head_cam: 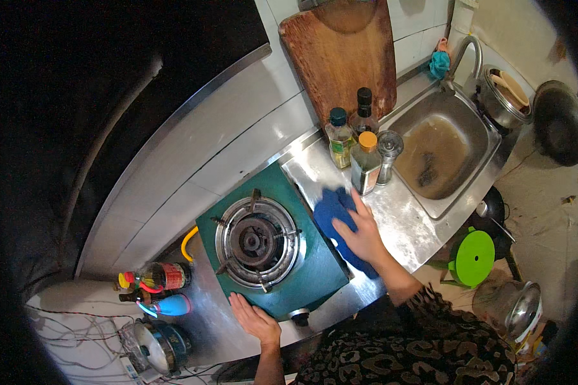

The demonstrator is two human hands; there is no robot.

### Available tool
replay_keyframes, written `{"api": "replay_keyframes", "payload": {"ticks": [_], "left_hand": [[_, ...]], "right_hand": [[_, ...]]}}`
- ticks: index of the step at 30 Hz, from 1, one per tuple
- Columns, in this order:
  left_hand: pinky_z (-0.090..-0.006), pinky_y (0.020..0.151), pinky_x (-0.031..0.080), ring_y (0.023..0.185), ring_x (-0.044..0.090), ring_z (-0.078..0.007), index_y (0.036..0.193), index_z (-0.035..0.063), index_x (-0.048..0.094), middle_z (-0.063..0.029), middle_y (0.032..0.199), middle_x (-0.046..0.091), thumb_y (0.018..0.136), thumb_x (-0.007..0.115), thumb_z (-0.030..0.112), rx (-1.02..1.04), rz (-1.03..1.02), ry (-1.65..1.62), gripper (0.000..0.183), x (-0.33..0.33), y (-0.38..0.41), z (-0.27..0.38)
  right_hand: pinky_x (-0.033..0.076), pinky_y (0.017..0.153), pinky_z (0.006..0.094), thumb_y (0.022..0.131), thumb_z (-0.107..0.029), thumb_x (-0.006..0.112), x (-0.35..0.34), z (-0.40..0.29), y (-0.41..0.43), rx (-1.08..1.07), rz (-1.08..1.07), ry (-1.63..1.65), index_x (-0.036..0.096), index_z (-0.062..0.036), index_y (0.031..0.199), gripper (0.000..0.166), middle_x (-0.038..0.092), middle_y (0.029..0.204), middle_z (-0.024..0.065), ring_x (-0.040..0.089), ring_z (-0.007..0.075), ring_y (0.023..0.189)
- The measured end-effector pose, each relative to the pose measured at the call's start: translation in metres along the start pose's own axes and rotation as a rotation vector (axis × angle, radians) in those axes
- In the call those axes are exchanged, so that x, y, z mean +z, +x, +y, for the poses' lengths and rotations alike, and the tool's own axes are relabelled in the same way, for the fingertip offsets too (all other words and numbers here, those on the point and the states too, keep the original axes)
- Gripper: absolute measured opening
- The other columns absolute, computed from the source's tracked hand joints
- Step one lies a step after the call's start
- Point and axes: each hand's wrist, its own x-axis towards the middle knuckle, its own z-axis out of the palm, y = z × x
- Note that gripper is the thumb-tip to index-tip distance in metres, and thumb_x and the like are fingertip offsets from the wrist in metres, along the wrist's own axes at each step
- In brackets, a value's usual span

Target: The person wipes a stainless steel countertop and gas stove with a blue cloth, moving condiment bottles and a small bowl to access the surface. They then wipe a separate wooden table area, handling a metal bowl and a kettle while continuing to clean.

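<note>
My right hand [361, 233] presses a blue cloth [331, 214] down on the stainless-steel counter, along the right edge of the gas stove. The cloth lies bunched beneath my palm and fingers, and its lower part reaches toward the counter's front. My left hand [254, 320] rests flat against the front left corner of the green single-burner gas stove [313, 284], fingers together and extended. On the stove, a round burner [252, 242] sits inside a metal ring with pan supports. A control knob [299, 316] projects from the stove's front.
Bottles [365, 166] and a pepper grinder [389, 154] stand just beyond the cloth. A wooden cutting board [347, 62] leans on the wall. Right is a sink [433, 202] holding murky water. Left are sauce bottles [173, 276], a blue bottle [173, 305] and an electric pot [161, 346].
</note>
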Motion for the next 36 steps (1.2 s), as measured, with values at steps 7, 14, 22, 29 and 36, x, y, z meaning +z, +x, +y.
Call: {"api": "replay_keyframes", "payload": {"ticks": [7, 14, 22, 29, 36], "left_hand": [[-0.0499, 0.111, 0.022, 0.134, 0.031, -0.0421, 0.139, -0.0042, 0.034, -0.0237, 0.145, 0.033, 0.098, 0.031, 0.019, 0.028, -0.025, -0.001, 0.047, -0.004, 0.003, 0.004], [-0.0507, 0.110, 0.023, 0.133, 0.032, -0.0432, 0.139, -0.0049, 0.035, -0.0241, 0.144, 0.035, 0.098, 0.031, 0.018, -0.014, -0.040, 0.006, 0.047, -0.006, 0.003, 0.008], [-0.0474, 0.111, 0.024, 0.132, 0.034, -0.0411, 0.137, -0.0048, 0.037, -0.0237, 0.143, 0.036, 0.097, 0.035, 0.018, 0.011, 0.040, 0.001, 0.046, -0.001, 0.004, 0.003], [-0.0501, 0.107, 0.029, 0.130, 0.037, -0.0424, 0.134, -0.0060, 0.040, -0.0248, 0.140, 0.039, 0.093, 0.044, 0.010, 0.059, 0.093, 0.003, 0.044, -0.001, -0.001, -0.012], [-0.0473, 0.106, 0.029, 0.128, 0.039, -0.0411, 0.133, -0.0041, 0.042, -0.0247, 0.136, 0.043, 0.090, 0.054, 0.007, -0.011, 0.094, -0.431, 0.046, -0.023, -0.010, -0.026]], "right_hand": [[0.019, 0.113, 0.0461, 0.093, -0.033, 0.050, 0.115, 0.084, 0.126, -0.126, -0.225, -0.478, 0.045, -0.0085, 0.138, 0.052, 0.023, 0.153, 0.0077, 0.022, 0.0342, 0.139], [0.026, 0.110, 0.0452, 0.081, -0.021, 0.064, 0.110, 0.086, 0.115, -0.198, -0.237, -0.397, 0.060, -0.0036, 0.118, 0.041, 0.048, 0.136, 0.0098, 0.034, 0.0316, 0.132], [0.034, 0.104, 0.0441, 0.078, -0.013, 0.067, 0.031, 0.061, -0.029, -0.203, -0.239, -0.348, 0.062, -0.0007, 0.111, 0.036, 0.053, 0.131, 0.0112, 0.044, 0.0331, 0.125], [0.034, 0.106, 0.0451, 0.065, -0.009, 0.068, -0.056, 0.061, -0.126, -0.152, -0.450, -0.435, 0.061, -0.0058, 0.115, 0.051, 0.051, 0.134, 0.0105, 0.045, 0.0326, 0.126], [0.029, 0.107, 0.0474, 0.085, -0.016, 0.061, -0.072, 0.109, -0.096, 0.082, 0.205, -0.739, 0.054, -0.0022, 0.123, 0.041, 0.044, 0.141, 0.0134, 0.036, 0.0383, 0.131]]}}
